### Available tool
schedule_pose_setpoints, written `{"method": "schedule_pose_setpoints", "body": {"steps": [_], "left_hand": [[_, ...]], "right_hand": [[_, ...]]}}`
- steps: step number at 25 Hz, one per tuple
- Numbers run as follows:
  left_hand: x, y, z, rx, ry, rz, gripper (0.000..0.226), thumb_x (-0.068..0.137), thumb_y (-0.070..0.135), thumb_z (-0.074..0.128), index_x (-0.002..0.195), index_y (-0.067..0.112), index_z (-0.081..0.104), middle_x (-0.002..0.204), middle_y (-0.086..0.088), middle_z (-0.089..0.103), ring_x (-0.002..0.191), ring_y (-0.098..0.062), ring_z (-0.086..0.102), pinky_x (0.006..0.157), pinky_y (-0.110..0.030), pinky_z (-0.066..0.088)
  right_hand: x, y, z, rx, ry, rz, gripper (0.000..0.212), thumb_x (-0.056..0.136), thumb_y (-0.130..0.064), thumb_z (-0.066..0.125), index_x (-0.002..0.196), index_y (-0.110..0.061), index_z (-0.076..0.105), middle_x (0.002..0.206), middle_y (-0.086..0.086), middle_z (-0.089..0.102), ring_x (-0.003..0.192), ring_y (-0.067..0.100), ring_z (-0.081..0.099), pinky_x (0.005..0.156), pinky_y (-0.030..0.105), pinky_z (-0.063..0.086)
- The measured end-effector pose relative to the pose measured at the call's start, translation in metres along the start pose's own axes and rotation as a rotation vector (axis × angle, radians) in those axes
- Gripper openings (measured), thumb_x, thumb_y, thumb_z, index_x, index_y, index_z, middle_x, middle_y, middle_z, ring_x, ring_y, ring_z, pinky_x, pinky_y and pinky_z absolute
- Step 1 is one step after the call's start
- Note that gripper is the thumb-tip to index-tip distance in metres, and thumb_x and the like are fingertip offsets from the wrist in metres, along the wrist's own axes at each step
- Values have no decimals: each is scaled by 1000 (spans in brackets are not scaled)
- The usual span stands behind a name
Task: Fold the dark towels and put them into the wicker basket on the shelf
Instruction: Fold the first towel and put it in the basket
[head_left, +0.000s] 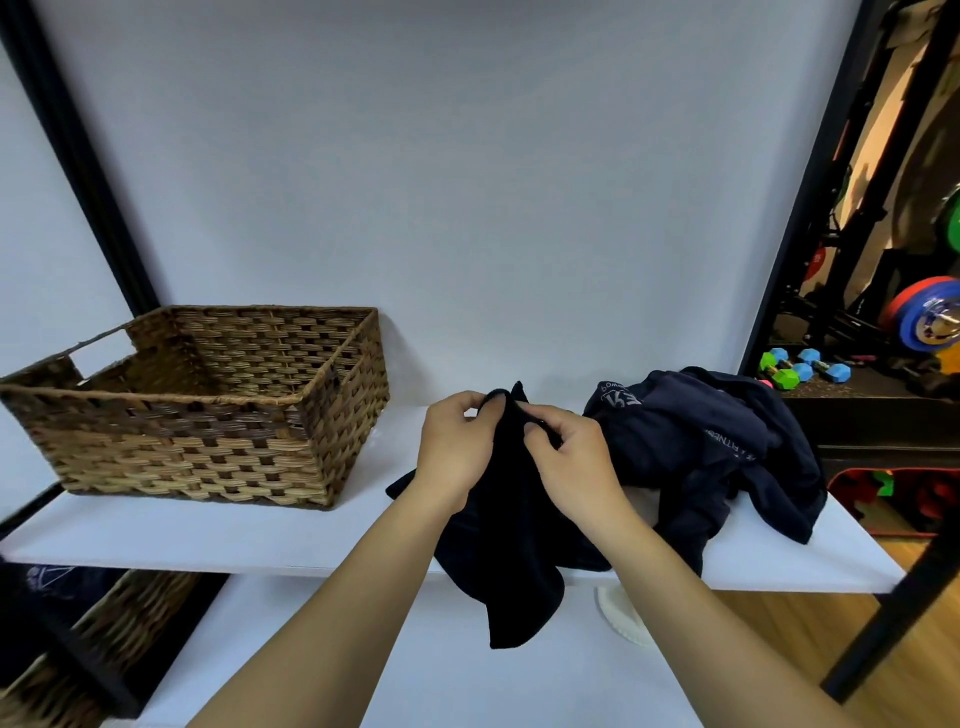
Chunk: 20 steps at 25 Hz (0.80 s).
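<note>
Blue and green dumbbells (802, 368) on floor right; coloured weight plates (922, 318) behind.

A plain pale wall (467, 182) fills the space behind the white shelf board (208, 540), evenly lit with no hard shadows. Black metal uprights (78, 156) frame that shelf board at its left and right ends. Below the board sits a second white level (441, 675). Right of the board, the wooden floor (779, 649) shows warm brown. Farther right and behind, a dark rack holds coloured weight plates (924, 317), with blue and green dumbbells (795, 366) lying just below them.
</note>
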<state>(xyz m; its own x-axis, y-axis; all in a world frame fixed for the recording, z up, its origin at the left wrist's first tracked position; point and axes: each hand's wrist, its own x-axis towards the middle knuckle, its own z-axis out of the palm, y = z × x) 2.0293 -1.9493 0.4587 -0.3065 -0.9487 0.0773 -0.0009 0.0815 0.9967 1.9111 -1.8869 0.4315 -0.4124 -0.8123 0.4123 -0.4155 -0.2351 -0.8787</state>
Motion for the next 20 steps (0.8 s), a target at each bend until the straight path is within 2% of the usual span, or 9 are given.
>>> {"method": "schedule_pose_setpoints", "body": {"steps": [3,5,7,9,11,13,15,17,20], "left_hand": [[0,-1,-6,-4,12,-39,37,98,34,63,74,7,72,65,-9,64,59,-22,61,54,-30,48],[2,-2,-10,-64,-2,-95,29,98,31,64,81,9,74,75,-9,73,68,-26,70,63,-36,56],[4,-3,-13,-118,0,-149,17,98,25,65,92,12,74,88,-10,78,80,-28,75,74,-43,61],[6,-4,-16,-119,-7,-168,16,97,24,66,93,11,74,90,-12,78,80,-28,75,71,-40,61],[5,-4,-18,-125,-11,-163,20,96,26,68,89,9,76,89,-14,77,76,-26,73,67,-36,57],[3,-2,-18,-128,-25,-163,27,97,30,66,81,11,77,83,-12,76,74,-24,72,66,-33,55],[2,-1,-17,-117,-28,-170,39,100,32,62,66,18,75,73,-8,72,69,-22,69,65,-33,52],[1,-2,-18,-101,-19,-163,48,101,32,59,57,19,69,67,-8,64,66,-25,62,66,-36,48],[0,-4,-22,-87,-33,-90,48,97,38,59,76,-5,63,76,-11,52,73,-29,48,68,-42,39]], "right_hand": [[-4,-5,3,28,-45,-44,31,98,-7,60,121,-24,72,98,-34,71,101,-9,66,87,10,48],[-5,-7,5,20,-20,-46,31,99,-8,59,120,-25,72,91,-38,69,97,-11,66,85,10,48],[-7,-7,8,34,40,-35,29,99,-7,58,121,-21,72,88,-32,70,88,-12,66,78,7,47],[-9,-9,11,60,80,-40,28,99,-7,58,120,-19,73,90,-22,73,81,-9,66,73,6,45],[-11,-12,13,21,57,-63,29,99,-11,58,123,-21,73,92,-22,74,81,-3,68,73,9,48],[-12,-12,17,-102,2,-77,30,99,-16,59,125,-25,71,78,-26,70,65,0,64,64,12,46],[-12,-13,18,-218,-20,-94,32,99,-20,60,128,-27,69,73,-17,70,53,3,53,59,18,42],[-12,-13,18,-292,-19,-122,33,98,-23,60,129,-31,67,75,-13,69,55,3,49,62,27,45],[-12,-16,18,-348,-17,-155,34,99,-25,59,130,-34,66,64,-21,53,60,3,49,64,28,42]]}}
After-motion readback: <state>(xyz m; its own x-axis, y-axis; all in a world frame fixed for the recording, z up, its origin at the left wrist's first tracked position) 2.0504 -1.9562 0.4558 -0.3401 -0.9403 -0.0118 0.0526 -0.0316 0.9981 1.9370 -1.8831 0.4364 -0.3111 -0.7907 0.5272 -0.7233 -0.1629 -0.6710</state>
